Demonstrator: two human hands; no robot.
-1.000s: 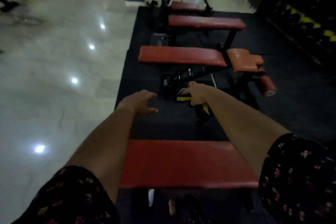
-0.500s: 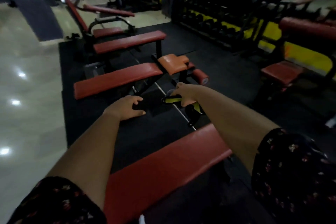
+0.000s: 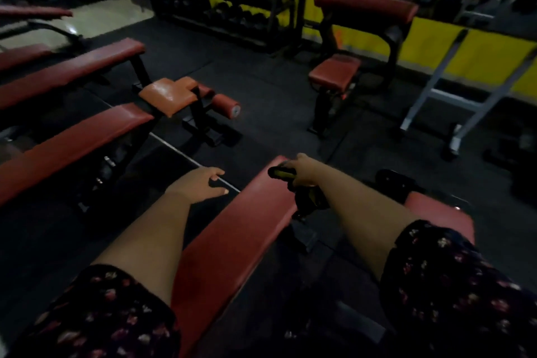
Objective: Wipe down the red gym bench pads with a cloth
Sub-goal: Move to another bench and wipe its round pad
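Directly ahead, right hand (image 3: 303, 173) gripped a black-and-yellow cloth (image 3: 309, 200) at the far end of the nearest red bench pad (image 3: 238, 241). Left hand (image 3: 200, 186) hung loosely spread, holding nothing, over the dark floor mat (image 3: 276, 113) just beside that pad.

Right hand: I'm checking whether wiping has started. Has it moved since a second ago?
Yes. The right hand, gripping the cloth, was out beyond the nearest red pad; it now sits over that pad's far end.
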